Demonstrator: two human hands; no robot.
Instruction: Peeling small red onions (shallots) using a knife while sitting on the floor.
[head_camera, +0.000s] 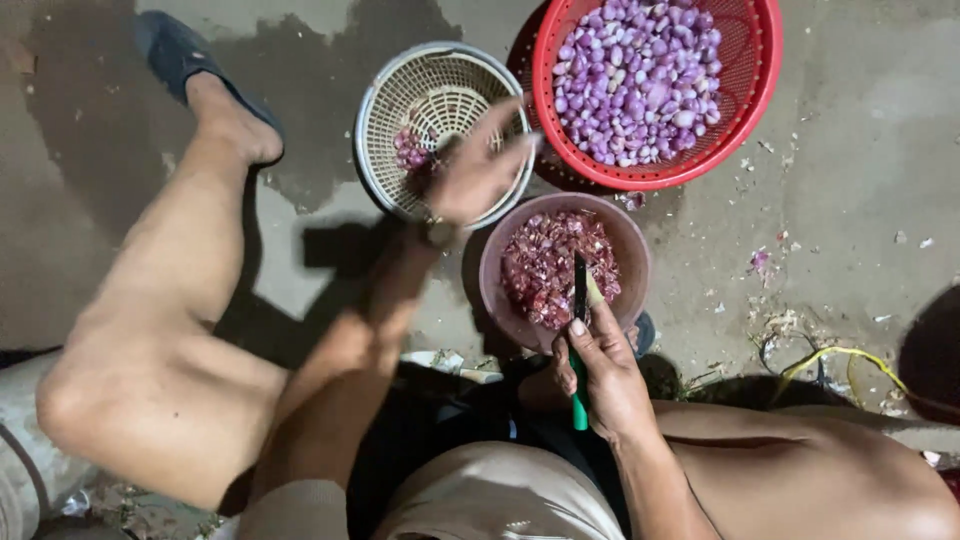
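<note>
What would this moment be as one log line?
left hand: over beige basket | right hand: holds green-handled knife | brown bowl: peels | red basket: shallots

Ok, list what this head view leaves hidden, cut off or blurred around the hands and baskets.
- Left hand: motion-blurred over the beige basket; whether it holds anything cannot be told.
- Knife: the right hand covers most of its green handle.
- Red basket: its top is cut off by the upper edge.
- Brown bowl: its near rim is behind the right hand.
</note>
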